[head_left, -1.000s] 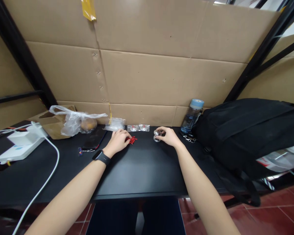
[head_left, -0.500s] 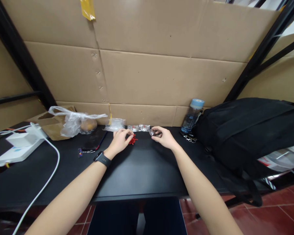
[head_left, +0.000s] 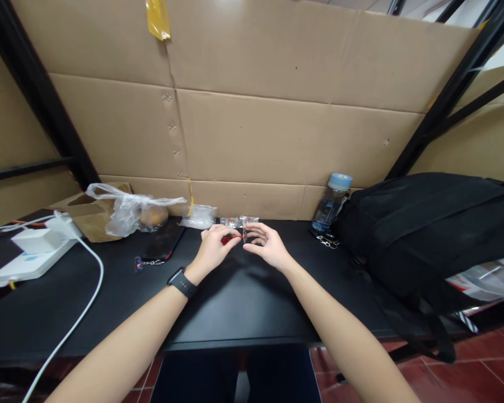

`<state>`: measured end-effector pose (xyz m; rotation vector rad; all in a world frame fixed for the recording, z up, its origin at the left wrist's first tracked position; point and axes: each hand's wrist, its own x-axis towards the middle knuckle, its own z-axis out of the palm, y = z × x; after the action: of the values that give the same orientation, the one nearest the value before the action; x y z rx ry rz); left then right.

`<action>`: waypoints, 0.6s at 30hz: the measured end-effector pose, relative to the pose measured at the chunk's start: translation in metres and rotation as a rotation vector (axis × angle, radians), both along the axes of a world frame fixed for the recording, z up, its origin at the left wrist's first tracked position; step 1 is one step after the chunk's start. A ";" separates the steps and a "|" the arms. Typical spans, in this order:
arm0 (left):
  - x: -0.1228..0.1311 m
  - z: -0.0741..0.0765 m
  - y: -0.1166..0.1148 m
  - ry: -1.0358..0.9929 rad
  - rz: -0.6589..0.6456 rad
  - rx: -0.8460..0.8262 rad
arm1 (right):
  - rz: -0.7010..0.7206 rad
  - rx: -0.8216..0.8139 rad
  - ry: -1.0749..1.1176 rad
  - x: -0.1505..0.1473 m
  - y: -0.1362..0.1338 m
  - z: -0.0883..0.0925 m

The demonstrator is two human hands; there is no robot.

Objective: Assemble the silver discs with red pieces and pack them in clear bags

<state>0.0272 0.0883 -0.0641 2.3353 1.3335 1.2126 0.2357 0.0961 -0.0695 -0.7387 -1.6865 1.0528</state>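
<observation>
The left hand (head_left: 213, 249) is curled narrow, finger and thumb closed on a red cord (head_left: 225, 240); most of the cord is hidden behind the thumb and fingers, and only a bit of red and a fine tip pointing to the right can be made out. Just beside it, the right hand (head_left: 271, 249) holds a clear piece (head_left: 244, 233) between thumb and fingertips, the other fingers loosely bent. The piece is seen nearly edge-on, so its shape is hard to read, and whether the cord's tip touches it I cannot tell.

Both hands are above the far part of the black desk (head_left: 243, 310). Behind them lie small clear packets (head_left: 230, 222), their lower edges partly covered by the fingers, with a larger plastic packet (head_left: 199, 215) to their left; what they contain is too small to tell. Farther left, a knotted plastic bag (head_left: 124, 214) blurs the round thing within it and covers part of a paper bag (head_left: 88, 221). To the right, a black backpack (head_left: 424, 235) runs out of view and hides one side of a bottle (head_left: 330, 210). Both forearms are cut off by the lower edge
</observation>
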 end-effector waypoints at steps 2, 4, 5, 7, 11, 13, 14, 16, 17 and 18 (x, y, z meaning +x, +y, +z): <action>0.003 -0.002 -0.001 0.001 0.005 0.018 | 0.009 0.013 0.007 -0.003 -0.003 0.001; 0.005 -0.004 -0.002 0.003 0.023 0.044 | 0.017 0.019 0.006 -0.005 -0.004 0.001; 0.005 -0.004 -0.002 0.002 0.031 0.057 | 0.019 0.016 0.005 -0.005 -0.004 0.001; 0.007 -0.006 -0.002 -0.001 0.037 0.075 | 0.018 0.005 0.006 -0.005 -0.004 0.001; 0.009 -0.008 -0.002 -0.003 0.060 0.065 | 0.012 -0.008 0.018 -0.005 -0.005 0.001; 0.010 -0.010 -0.002 -0.014 0.069 0.045 | 0.006 0.000 0.020 -0.006 -0.005 0.001; 0.010 -0.010 -0.001 -0.026 0.064 0.036 | 0.002 0.005 0.021 -0.007 -0.006 0.001; 0.011 -0.010 -0.002 -0.048 0.045 0.023 | -0.008 0.013 0.024 -0.007 -0.006 0.002; 0.011 -0.010 -0.003 -0.051 0.041 0.024 | -0.015 0.014 0.024 -0.008 -0.006 0.001; 0.011 -0.009 -0.004 -0.049 0.044 0.031 | -0.022 0.013 0.023 -0.008 -0.006 0.001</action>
<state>0.0384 0.0848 -0.0734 2.2932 1.3667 1.3035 0.2279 0.0900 -0.0688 -0.7331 -1.6608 1.0303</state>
